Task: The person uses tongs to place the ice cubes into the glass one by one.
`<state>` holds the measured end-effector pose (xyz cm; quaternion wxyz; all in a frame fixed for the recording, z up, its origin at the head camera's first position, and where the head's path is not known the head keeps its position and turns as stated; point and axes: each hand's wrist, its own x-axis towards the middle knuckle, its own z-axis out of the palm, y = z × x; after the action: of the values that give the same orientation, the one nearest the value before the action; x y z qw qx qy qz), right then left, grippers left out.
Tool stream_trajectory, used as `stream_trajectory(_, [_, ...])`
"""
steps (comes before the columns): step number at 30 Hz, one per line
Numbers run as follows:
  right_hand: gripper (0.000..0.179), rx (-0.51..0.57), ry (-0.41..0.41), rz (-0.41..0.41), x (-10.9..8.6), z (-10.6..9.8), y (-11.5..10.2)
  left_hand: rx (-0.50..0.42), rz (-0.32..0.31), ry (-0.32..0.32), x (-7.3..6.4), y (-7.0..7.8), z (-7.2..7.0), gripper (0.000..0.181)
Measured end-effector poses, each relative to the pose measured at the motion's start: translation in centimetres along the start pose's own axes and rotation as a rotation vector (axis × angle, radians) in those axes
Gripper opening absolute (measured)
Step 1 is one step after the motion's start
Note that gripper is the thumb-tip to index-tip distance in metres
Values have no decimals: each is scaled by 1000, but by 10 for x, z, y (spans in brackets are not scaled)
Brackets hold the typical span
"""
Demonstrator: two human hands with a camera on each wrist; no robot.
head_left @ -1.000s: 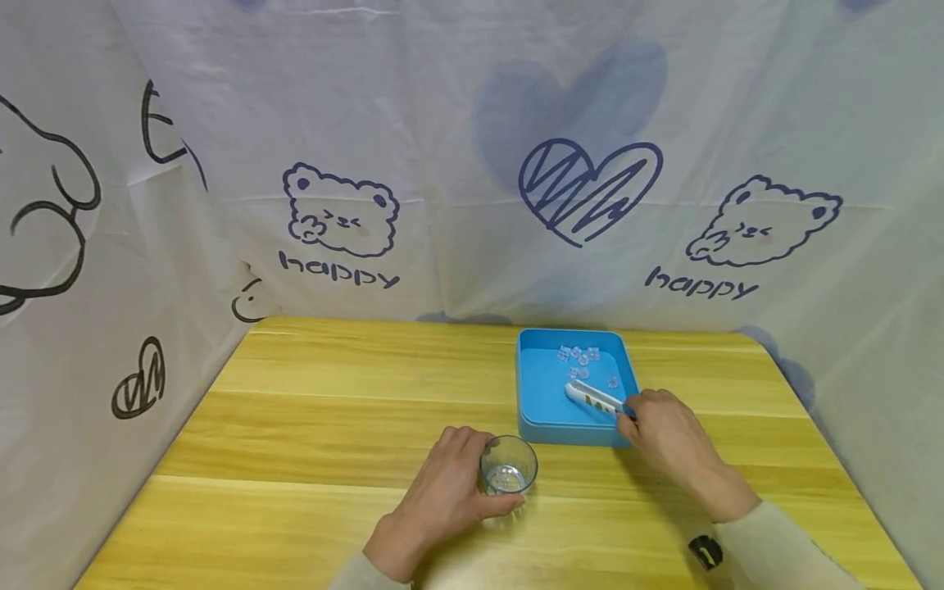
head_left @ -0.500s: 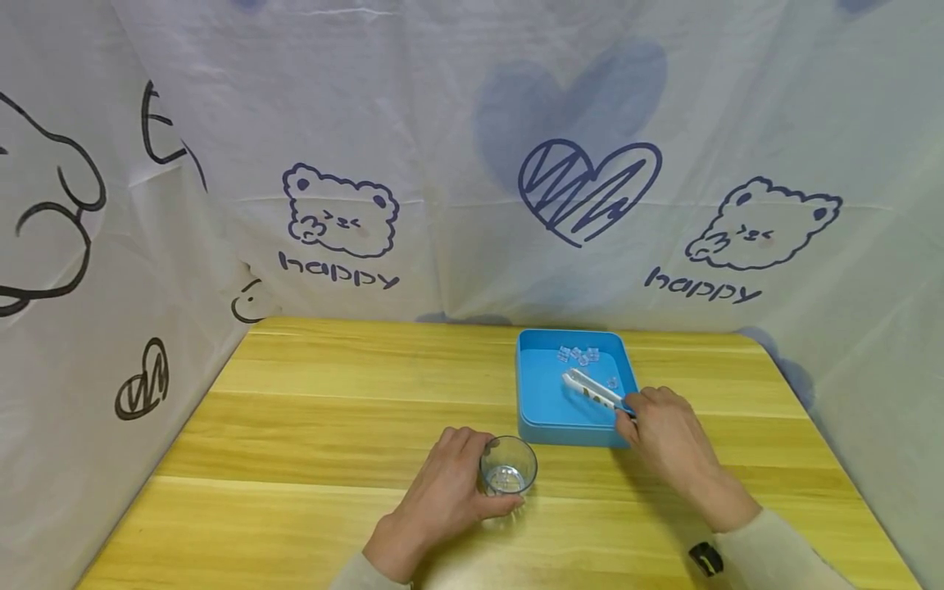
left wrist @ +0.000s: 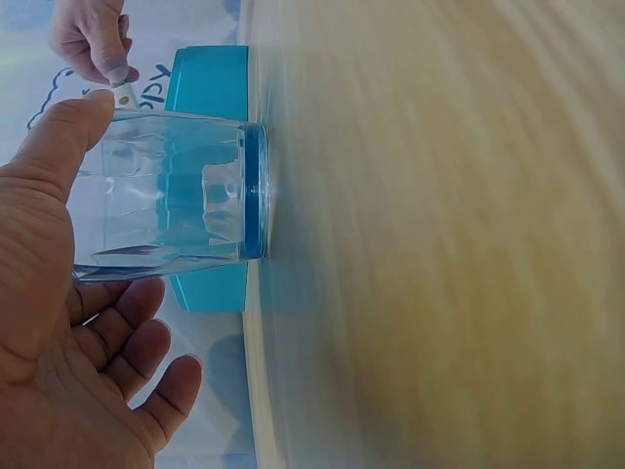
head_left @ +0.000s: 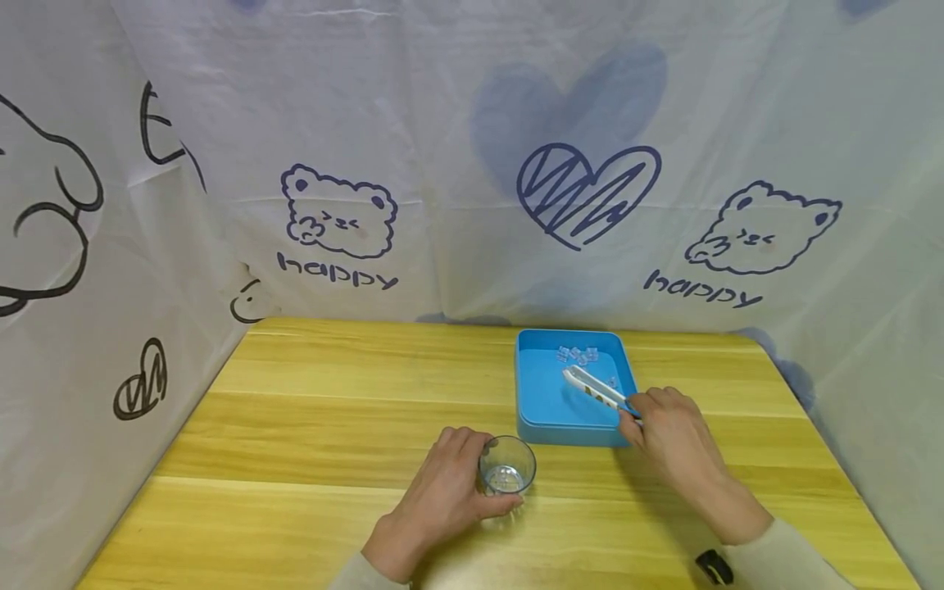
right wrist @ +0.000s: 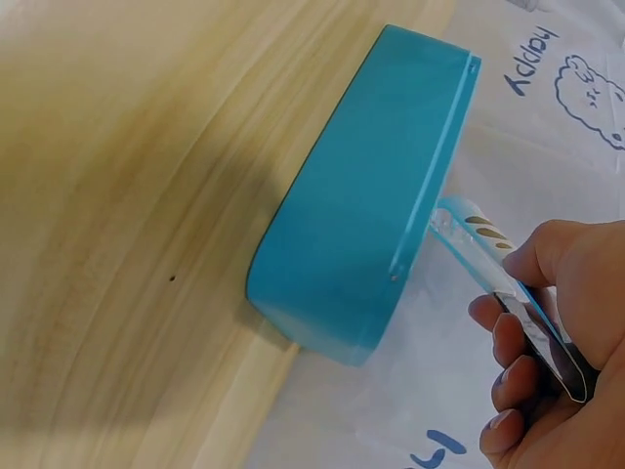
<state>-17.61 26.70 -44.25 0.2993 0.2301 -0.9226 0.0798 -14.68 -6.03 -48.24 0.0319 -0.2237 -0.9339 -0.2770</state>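
My left hand [head_left: 446, 483] holds a clear drinking glass [head_left: 507, 467] upright on the table, thumb on the near side and fingers behind the far side. Clear pieces [left wrist: 223, 202] show at the glass's bottom in the left wrist view. My right hand [head_left: 674, 438] grips white-and-blue tongs [head_left: 596, 390] above a blue square box [head_left: 564, 434]. The tong tips hang over the box, close together; something clear [right wrist: 444, 223] shows near them in the right wrist view, but its hold is unclear. Several clear cubes [head_left: 578, 355] lie at the box's back, and another [head_left: 613, 382] sits partly behind the tongs.
The wooden table [head_left: 317, 410] extends left of the glass and box. A white printed cloth [head_left: 442, 270] hangs behind the table and along both sides. A black band [head_left: 714, 566] shows by the right sleeve.
The tong tips have risen and shifted slightly back; two cubes that lay near them are no longer seen on the box floor. My right hand lifts slightly; my left hand keeps holding the glass.
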Motion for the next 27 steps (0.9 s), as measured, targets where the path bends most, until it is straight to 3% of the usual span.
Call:
stream_trajectory(15, [11,45,62,-37,-1,-14,-16,3,15,14,0,-2,3,78])
stream_trajectory(22, [12,81,26,-7,-1,-32,-35,-2,10,5,0,-2,3,78])
stream_trajectory(27, [14,91,25,-31,-4,-41,-51,-6,9,7,1,-3,4,78])
